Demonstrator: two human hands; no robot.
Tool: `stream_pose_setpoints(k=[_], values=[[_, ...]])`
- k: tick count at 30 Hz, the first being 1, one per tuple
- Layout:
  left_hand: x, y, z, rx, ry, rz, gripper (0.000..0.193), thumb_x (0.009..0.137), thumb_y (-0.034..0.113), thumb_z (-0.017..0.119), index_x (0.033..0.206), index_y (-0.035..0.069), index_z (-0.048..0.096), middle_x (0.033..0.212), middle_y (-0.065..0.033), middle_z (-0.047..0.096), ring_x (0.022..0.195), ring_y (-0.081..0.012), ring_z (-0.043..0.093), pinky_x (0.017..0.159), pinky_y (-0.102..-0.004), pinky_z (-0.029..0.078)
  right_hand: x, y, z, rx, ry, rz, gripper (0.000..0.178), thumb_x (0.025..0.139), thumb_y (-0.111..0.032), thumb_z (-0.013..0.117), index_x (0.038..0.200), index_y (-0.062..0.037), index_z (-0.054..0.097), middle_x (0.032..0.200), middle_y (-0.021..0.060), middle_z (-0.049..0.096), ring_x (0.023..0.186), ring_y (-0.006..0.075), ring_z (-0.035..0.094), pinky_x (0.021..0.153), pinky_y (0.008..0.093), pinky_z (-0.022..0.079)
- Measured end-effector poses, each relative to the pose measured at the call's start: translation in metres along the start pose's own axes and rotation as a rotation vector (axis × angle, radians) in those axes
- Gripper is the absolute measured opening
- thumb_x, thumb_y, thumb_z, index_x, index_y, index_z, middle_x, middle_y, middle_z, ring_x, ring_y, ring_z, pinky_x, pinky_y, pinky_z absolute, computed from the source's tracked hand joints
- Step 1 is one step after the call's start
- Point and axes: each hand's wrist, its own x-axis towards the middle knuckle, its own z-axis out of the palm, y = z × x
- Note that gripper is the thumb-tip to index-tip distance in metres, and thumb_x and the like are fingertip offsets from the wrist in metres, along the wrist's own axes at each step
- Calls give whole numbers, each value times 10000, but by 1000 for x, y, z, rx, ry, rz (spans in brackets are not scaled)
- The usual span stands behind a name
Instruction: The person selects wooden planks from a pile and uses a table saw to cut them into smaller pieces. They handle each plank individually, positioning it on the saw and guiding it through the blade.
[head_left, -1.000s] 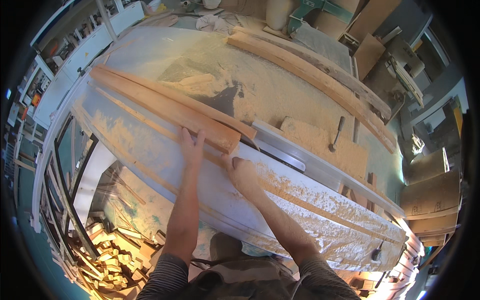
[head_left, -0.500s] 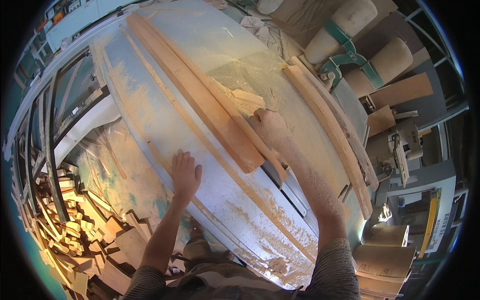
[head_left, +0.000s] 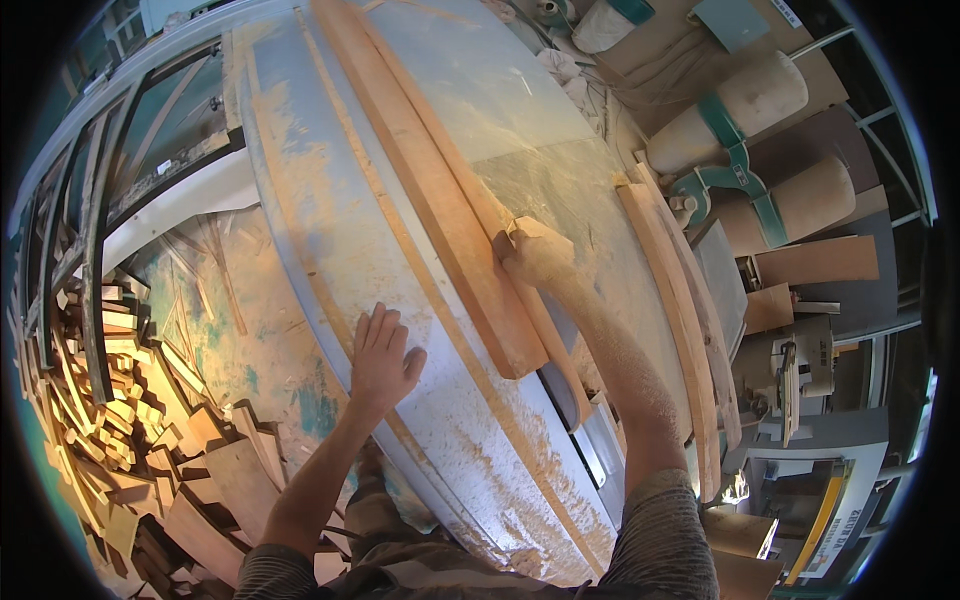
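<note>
My left hand (head_left: 386, 362) lies on the pale, sawdust-covered machine table (head_left: 425, 365), fingers stretched out and holding nothing. Ahead of it and to the right, a thick wooden beam (head_left: 440, 205) runs away from me along the table. Against the beam's right side lies a narrower wooden strip (head_left: 560, 365), whose near end reaches a little past the beam's. My right hand (head_left: 530, 258) is closed at the strip's right edge, its fingers curled against the wood; their tips are partly hidden. A pale wood offcut (head_left: 553, 238) shows right behind this hand. Sawdust coats my right forearm.
Two long timbers (head_left: 668, 310) lie along the table's right side. A dusty pipe with green fittings (head_left: 725, 125) stands beyond them. A dark metal frame (head_left: 108, 215) and a heap of wood scraps (head_left: 115, 410) are at the left. Several boards (head_left: 815, 262) lean at the right.
My view has shifted, so the table and timbers sit lower in it. My right hand has moved farther along the strip, up to the offcut. My left hand stays flat on the table.
</note>
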Motion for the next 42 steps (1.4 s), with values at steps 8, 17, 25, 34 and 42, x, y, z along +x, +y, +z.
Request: stream_pose_setpoints(k=[8,17,25,34,42], values=[[8,-6,-5,-3,-44,-2,388,849,258,742,1068,-23,586,1332,-232,524,1392,-447,408,1177,-608,263,-7,-16,-30,-112,-186,6,511,867,-373,654,1261,-49,634,1075,166,713,1028,341,695,868,419,561],[6,-9,-4,-29,-26,-17,430,835,270,764,1090,-27,587,1329,-228,528,1383,-445,429,1168,-606,288,119,-3,16,160,162,6,508,871,-309,659,1210,67,611,1034,268,722,1012,412,703,871,468,566],[2,-7,-4,-35,-40,-37,462,822,276,781,1115,-30,598,1328,-220,536,1386,-433,433,1177,-587,296,99,70,56,291,98,14,638,801,-370,776,1218,93,639,1013,294,721,1023,351,721,874,423,555],[0,-3,-7,-40,26,34,463,806,283,787,1083,-28,585,1322,-216,535,1363,-426,454,1163,-581,315,43,68,1,332,25,-69,475,823,-267,735,1159,63,679,1039,258,724,973,329,717,858,409,543],[-2,-12,0,-9,104,69,442,824,279,767,1079,-34,586,1309,-217,536,1318,-419,478,1141,-570,322,-170,21,-119,759,-106,-78,565,879,-326,694,1227,115,642,1045,174,708,934,210,665,820,332,522]])
